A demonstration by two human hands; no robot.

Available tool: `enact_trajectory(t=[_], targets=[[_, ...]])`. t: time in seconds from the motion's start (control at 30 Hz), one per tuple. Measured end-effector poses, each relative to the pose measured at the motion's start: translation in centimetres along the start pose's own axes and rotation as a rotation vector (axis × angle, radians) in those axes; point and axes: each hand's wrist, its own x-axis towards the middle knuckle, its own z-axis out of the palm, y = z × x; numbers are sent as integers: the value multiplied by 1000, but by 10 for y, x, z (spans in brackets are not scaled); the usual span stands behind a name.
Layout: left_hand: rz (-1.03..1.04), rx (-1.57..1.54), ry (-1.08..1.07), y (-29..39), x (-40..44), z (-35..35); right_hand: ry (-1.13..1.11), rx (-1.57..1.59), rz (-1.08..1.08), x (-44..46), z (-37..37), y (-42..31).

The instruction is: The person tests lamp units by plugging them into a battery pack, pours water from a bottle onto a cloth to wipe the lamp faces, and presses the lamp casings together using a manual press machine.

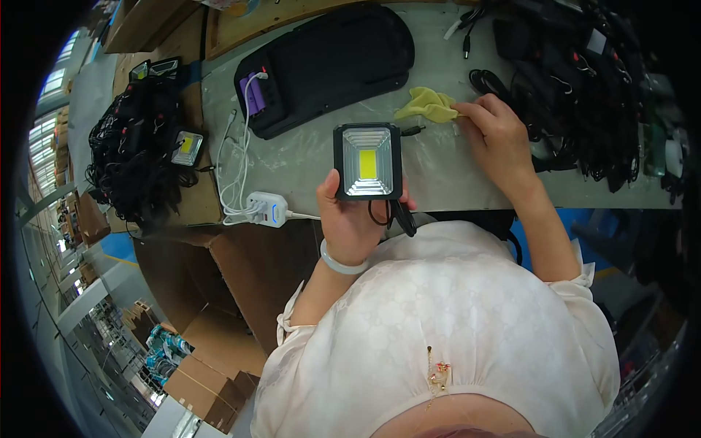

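Lamp stage: one lamp [368,164] is up in hand, glass facing the camera; the cloth is apart from it, so any wiping looks not under way.
Other lamps: more sit among the cords of the left heap [139,164]; how many are finished, I cannot tell.
Left hand [352,228]: curled around the lamp's lower end, thumb on one side, fingertips on the other.
Right hand [502,142]: thumb and forefinger closed on the yellow cloth's [426,105] edge.
Lamp place: above the table's [445,171] near edge.
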Motion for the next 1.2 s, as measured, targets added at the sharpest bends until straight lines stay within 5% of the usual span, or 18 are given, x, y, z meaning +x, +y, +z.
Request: enact_trajectory(t=[0.17, 0.27, 0.37, 0.47, 0.63, 0.73, 0.77, 0.87, 1.2], targets=[[-48, -73, 97, -12, -1, 6, 56, 753, 200, 0, -11, -45], [-48, -63, 225, -20, 2, 20, -12, 538, -439, -2, 0, -75], [-136, -67, 399, -21, -3, 38, -44, 424, -491, 6, 8, -79], [-194, -85, 129, -26, -6, 20, 24, 322, -402, 19, 15, -53], [-335, -306, 119, -28, -9, 17, 248, -65, -228, 14, 2, -17], [-372, -257, 151, -28, -12, 22, 5, 483, 230, -8, -14, -49], [-393, -264, 113, -27, -12, 21, -285, 630, 400, -10, -21, -53], [-434, -278, 23, -27, -13, 17, -361, 971, 577, -24, -1, -41], [-370, -274, 92, -29, -17, 21, -307, 984, 518, -28, 3, -46]])
